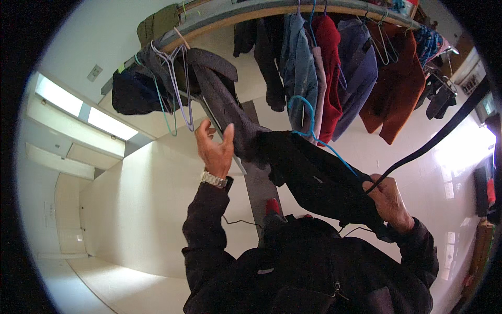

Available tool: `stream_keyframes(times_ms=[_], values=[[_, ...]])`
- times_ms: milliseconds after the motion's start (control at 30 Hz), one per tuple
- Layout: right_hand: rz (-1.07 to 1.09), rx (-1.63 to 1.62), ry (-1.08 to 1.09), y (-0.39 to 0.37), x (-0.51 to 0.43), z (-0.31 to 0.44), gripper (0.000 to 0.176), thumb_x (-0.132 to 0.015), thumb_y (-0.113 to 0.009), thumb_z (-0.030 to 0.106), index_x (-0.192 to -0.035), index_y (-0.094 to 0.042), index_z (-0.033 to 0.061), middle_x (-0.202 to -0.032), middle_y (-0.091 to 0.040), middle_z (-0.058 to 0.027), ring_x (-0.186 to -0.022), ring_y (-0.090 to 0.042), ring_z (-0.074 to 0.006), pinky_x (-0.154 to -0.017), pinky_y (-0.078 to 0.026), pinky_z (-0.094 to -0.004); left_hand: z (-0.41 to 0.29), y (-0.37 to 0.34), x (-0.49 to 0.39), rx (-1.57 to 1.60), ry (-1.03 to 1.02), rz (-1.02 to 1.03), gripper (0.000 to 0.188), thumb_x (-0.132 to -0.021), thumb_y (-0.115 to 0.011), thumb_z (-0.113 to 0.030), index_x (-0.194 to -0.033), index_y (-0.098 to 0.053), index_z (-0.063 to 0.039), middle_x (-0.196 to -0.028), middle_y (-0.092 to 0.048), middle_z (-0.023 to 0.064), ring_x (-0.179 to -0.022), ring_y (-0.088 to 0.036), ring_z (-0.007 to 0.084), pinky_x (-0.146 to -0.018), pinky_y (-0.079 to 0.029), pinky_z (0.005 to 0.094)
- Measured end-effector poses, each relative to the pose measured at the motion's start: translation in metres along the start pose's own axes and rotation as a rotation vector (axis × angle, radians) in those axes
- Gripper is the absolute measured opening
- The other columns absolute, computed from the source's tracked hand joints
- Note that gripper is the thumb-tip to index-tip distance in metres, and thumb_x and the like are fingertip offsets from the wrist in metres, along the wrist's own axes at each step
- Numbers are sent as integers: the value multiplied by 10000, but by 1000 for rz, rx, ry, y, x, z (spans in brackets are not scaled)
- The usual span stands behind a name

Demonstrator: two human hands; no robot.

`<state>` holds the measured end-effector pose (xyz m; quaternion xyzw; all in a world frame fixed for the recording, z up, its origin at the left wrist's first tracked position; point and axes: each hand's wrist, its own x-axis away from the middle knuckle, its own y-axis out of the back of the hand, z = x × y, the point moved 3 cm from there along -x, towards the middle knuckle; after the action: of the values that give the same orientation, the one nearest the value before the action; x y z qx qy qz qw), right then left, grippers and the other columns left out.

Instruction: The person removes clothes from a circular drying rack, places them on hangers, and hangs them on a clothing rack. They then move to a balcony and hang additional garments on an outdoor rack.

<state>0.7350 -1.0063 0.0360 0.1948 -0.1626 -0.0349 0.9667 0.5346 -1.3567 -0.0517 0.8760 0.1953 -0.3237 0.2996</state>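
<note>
A black garment (325,184) hangs on a blue wire hanger (311,114) in front of my body. My right hand (388,202) grips the garment's shoulder near the hanger's right end. The hanger's hook points up and is free of the rail. My left hand (215,151), with a metal-band watch at the wrist, is raised with fingers apart and holds nothing. Just beside it hangs a dark grey garment (223,98), whose lower end meets the black one. A bare lilac hanger (176,86) and a green hanger (159,98) hang above and left of that hand.
A curved-looking clothes rail (235,17) spans the top, bearing a blue denim garment (298,66), a red garment (328,62), a purple garment (355,74) and a rust-brown garment (396,74). A black strap (431,141) crosses at right. Pale floor tiles (157,204) lie below.
</note>
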Motion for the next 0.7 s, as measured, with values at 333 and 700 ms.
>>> stream_keyframes(times_ms=[333,700], values=[[-74,57,-13,-36,-31,73,271,-872,-548,236,-696,-521,31,-608,-384,42,-563,-352,-66,-504,-297,-261,-37,-42,-68,-261,-544,163,496,-673,-649,-46,-1165,-589,-28,-1289,-451,260,-1187,-440,443,-973,-359,573],[-408,14,-128,-27,-2,86,194,-842,-569,168,-712,-560,24,-606,-419,42,-563,-369,-70,-537,-301,-258,29,0,-90,-280,-856,555,71,-667,-588,25,-655,-552,-34,-716,-482,111,-1048,-520,355,-959,-321,672]])
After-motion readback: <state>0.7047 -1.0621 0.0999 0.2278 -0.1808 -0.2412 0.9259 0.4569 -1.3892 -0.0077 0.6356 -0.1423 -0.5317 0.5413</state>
